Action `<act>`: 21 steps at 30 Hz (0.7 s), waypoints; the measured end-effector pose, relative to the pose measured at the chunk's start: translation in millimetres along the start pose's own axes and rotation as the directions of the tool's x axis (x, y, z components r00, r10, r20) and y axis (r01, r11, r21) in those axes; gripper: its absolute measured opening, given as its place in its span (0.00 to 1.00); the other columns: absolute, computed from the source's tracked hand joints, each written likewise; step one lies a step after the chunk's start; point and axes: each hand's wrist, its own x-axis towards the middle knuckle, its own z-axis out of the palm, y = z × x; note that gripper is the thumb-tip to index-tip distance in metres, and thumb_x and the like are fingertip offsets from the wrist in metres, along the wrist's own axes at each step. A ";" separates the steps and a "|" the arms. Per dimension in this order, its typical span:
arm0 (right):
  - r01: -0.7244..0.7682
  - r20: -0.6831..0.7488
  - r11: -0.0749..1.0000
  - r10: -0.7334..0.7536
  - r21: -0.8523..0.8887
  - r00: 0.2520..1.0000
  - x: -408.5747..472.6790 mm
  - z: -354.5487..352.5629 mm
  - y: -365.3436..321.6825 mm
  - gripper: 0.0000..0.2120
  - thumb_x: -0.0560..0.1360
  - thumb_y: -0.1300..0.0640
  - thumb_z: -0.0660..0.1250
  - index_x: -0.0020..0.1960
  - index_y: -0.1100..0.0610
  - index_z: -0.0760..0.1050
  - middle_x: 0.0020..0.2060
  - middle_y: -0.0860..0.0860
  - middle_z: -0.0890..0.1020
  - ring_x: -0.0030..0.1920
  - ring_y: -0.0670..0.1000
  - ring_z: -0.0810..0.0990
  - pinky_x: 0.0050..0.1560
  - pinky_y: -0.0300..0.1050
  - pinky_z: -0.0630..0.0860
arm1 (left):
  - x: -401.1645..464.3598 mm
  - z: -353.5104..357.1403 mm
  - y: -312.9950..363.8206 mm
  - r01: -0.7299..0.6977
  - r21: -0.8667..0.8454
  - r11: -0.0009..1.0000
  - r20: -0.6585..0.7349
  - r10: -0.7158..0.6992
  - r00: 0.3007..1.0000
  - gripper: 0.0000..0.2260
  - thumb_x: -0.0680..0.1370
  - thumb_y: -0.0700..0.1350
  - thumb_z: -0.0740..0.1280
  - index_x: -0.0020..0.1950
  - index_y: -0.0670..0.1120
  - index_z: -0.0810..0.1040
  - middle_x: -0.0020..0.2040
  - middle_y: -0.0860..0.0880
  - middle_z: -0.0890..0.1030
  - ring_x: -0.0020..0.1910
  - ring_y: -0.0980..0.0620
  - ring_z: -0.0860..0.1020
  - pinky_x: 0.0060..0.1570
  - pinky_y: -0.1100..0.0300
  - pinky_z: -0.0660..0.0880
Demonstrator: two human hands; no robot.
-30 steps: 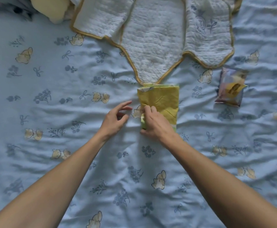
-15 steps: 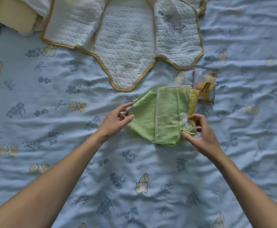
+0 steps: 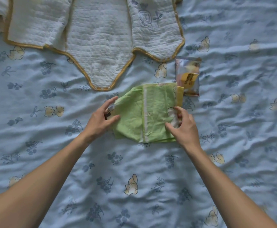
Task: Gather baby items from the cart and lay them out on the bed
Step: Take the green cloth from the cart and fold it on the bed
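Head cam: left hand (image 3: pixel 101 120) pinches the green cloth's (image 3: pixel 144 114) left edge, right hand (image 3: pixel 183 127) pinches the right edge, cloth stretched sideways between them

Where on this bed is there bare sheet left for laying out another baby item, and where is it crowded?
Free: the blue printed bedsheet left of the left hand, below the white quilted bodysuit; also the far right. Crowded: the green folded cloth beside the small plastic packet.
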 end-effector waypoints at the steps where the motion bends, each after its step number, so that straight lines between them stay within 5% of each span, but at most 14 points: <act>1: -0.027 -0.008 0.999 0.027 -0.020 1.000 0.9 3.2 -2.2 0.28 0.70 0.50 0.72 0.67 0.47 0.67 0.55 0.52 0.76 0.52 0.53 0.77 0.48 0.47 0.75 | 0.3 -0.7 -1.2 -0.001 -0.010 1.000 0.011 0.001 1.000 0.27 0.75 0.47 0.70 0.70 0.66 0.65 0.61 0.42 0.78 0.59 0.43 0.77 0.55 0.49 0.75; 4: -0.072 -0.017 0.993 0.071 -0.094 0.997 -0.5 5.2 -3.2 0.27 0.71 0.47 0.70 0.66 0.46 0.65 0.47 0.53 0.81 0.50 0.58 0.80 0.43 0.48 0.75 | 0.5 -2.3 -4.7 -0.006 -0.014 1.000 0.009 0.006 1.000 0.26 0.75 0.48 0.70 0.68 0.68 0.66 0.44 0.56 0.80 0.42 0.57 0.79 0.44 0.65 0.75; 5: -0.070 -0.013 0.993 0.069 -0.100 0.998 -3.1 4.0 -2.2 0.27 0.71 0.47 0.70 0.67 0.45 0.64 0.44 0.53 0.82 0.47 0.59 0.80 0.43 0.50 0.76 | 0.2 -2.7 -5.2 -0.017 -0.005 1.000 -0.003 0.017 1.000 0.26 0.75 0.49 0.70 0.68 0.68 0.67 0.39 0.54 0.79 0.33 0.60 0.70 0.38 0.71 0.72; 6: -0.049 0.005 0.995 0.049 -0.086 0.999 -6.0 2.3 -0.7 0.28 0.71 0.48 0.70 0.68 0.45 0.64 0.41 0.52 0.82 0.44 0.59 0.81 0.42 0.51 0.77 | 0.3 -3.4 -5.9 -0.023 0.003 1.000 -0.011 0.023 1.000 0.26 0.75 0.49 0.70 0.68 0.67 0.67 0.41 0.51 0.78 0.41 0.54 0.79 0.34 0.74 0.69; 7: -0.010 0.041 0.998 0.013 -0.062 0.999 -9.4 0.5 0.4 0.29 0.71 0.49 0.70 0.69 0.44 0.63 0.36 0.51 0.80 0.40 0.57 0.80 0.40 0.51 0.77 | 0.3 -4.7 -6.9 -0.020 0.003 1.000 -0.011 0.020 1.000 0.25 0.75 0.49 0.70 0.68 0.67 0.67 0.45 0.49 0.79 0.54 0.60 0.71 0.34 0.73 0.69; 10: 0.143 0.157 0.985 -0.127 -0.097 0.979 -14.4 -1.4 2.0 0.33 0.70 0.51 0.72 0.71 0.41 0.62 0.25 0.48 0.71 0.28 0.51 0.74 0.34 0.47 0.74 | 0.3 -9.6 -8.1 0.008 0.031 0.999 0.025 -0.008 1.000 0.26 0.74 0.51 0.70 0.67 0.69 0.65 0.44 0.43 0.82 0.51 0.61 0.77 0.35 0.67 0.70; 11: 0.165 0.163 0.981 -0.148 -0.098 0.975 -12.9 -1.3 3.0 0.33 0.70 0.51 0.73 0.71 0.40 0.62 0.25 0.49 0.70 0.27 0.49 0.73 0.32 0.46 0.73 | -0.2 -10.5 -7.3 -0.010 0.056 0.998 0.034 0.008 0.999 0.27 0.74 0.50 0.70 0.68 0.70 0.64 0.41 0.47 0.82 0.49 0.63 0.58 0.34 0.69 0.69; 12: 0.169 0.160 0.984 -0.157 -0.061 0.974 -10.4 -1.0 3.7 0.33 0.70 0.51 0.73 0.71 0.40 0.63 0.25 0.48 0.70 0.26 0.46 0.71 0.31 0.42 0.71 | -0.9 -11.2 -5.8 -0.036 0.071 0.997 0.041 0.033 0.999 0.27 0.74 0.49 0.71 0.68 0.69 0.64 0.37 0.50 0.81 0.30 0.66 0.60 0.33 0.73 0.67; 13: 0.161 0.159 0.987 -0.159 0.003 0.974 -6.9 -0.4 3.9 0.32 0.70 0.51 0.73 0.70 0.41 0.64 0.25 0.47 0.69 0.25 0.44 0.70 0.30 0.37 0.69 | -2.1 -11.6 -3.4 -0.067 0.065 0.996 0.053 0.063 0.997 0.28 0.74 0.48 0.71 0.68 0.68 0.65 0.38 0.51 0.82 0.30 0.66 0.60 0.34 0.76 0.66; 14: 0.156 0.172 0.986 -0.163 0.056 0.971 -2.9 -0.2 3.7 0.31 0.70 0.52 0.73 0.69 0.41 0.66 0.26 0.45 0.68 0.25 0.43 0.69 0.29 0.33 0.67 | -3.4 -11.3 -1.3 -0.088 0.050 0.995 0.067 0.085 0.994 0.28 0.74 0.47 0.71 0.68 0.67 0.66 0.48 0.52 0.83 0.50 0.65 0.59 0.39 0.80 0.67; 15: 0.163 0.205 0.984 -0.176 0.079 0.963 1.3 -0.6 3.0 0.28 0.70 0.54 0.74 0.67 0.41 0.68 0.27 0.44 0.68 0.26 0.42 0.68 0.30 0.31 0.66 | -5.3 -10.1 0.3 -0.101 0.034 0.994 0.086 0.098 0.991 0.27 0.74 0.46 0.71 0.68 0.65 0.66 0.54 0.53 0.83 0.52 0.67 0.76 0.47 0.82 0.67; 17: 0.200 0.315 0.977 -0.212 0.070 0.925 10.3 -5.7 0.8 0.24 0.71 0.56 0.73 0.62 0.41 0.72 0.33 0.43 0.73 0.29 0.41 0.70 0.33 0.30 0.66 | -9.1 -6.5 2.7 -0.119 0.046 0.992 0.129 0.112 0.985 0.25 0.74 0.45 0.72 0.65 0.64 0.68 0.56 0.54 0.82 0.52 0.59 0.79 0.50 0.79 0.68; 19: 0.220 0.399 0.972 -0.233 0.080 0.887 16.6 -17.8 0.1 0.21 0.72 0.59 0.72 0.59 0.40 0.74 0.39 0.47 0.79 0.34 0.46 0.75 0.38 0.38 0.73 | -13.1 -2.2 4.0 -0.152 0.112 0.982 0.165 0.132 0.977 0.21 0.74 0.46 0.72 0.62 0.63 0.71 0.36 0.55 0.80 0.32 0.61 0.75 0.37 0.72 0.69; 21: 0.235 0.373 0.970 -0.241 0.062 0.896 18.3 -37.1 0.9 0.20 0.72 0.60 0.72 0.59 0.41 0.76 0.42 0.53 0.82 0.38 0.55 0.78 0.41 0.50 0.78 | -14.8 0.2 5.1 -0.147 0.127 0.981 0.153 0.127 0.980 0.16 0.75 0.45 0.71 0.60 0.58 0.76 0.37 0.51 0.80 0.33 0.57 0.74 0.38 0.62 0.72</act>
